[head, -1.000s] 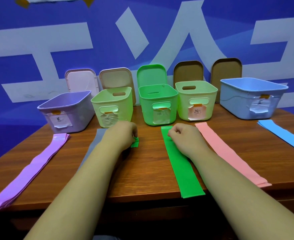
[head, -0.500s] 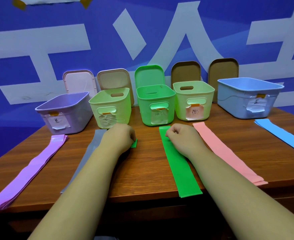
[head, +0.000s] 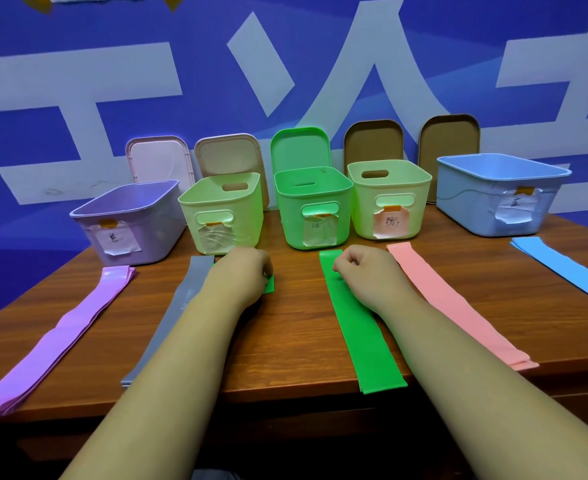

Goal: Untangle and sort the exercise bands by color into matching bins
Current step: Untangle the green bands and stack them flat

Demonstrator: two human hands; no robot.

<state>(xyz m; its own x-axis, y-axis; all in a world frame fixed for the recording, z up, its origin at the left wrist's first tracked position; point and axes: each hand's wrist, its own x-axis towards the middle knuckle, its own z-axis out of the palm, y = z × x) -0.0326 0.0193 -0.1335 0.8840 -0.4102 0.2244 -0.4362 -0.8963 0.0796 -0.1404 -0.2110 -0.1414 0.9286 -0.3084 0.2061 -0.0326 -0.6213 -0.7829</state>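
Observation:
Five flat bands lie side by side on the wooden table (head: pixel 292 341): purple band (head: pixel 60 327), grey band (head: pixel 178 306), green band (head: pixel 358 334), pink band (head: pixel 452 299) and blue band (head: pixel 562 268). My right hand (head: pixel 365 275) is closed, with its fingers curled down on the far end of the green band. My left hand (head: pixel 240 275) is closed over a small green piece (head: pixel 269 284), of which only a corner shows beside the knuckles. My left forearm covers part of the grey band.
A row of open bins with paper labels stands behind the bands: purple bin (head: pixel 130 220), pale green bin (head: pixel 223 209), green bin (head: pixel 313 206), pale bin with a pink label (head: pixel 389 199), blue bin (head: pixel 500 192). Lids lean against the blue wall.
Both hands stay where they were, closed on the green pieces. Only the view has drifted slightly.

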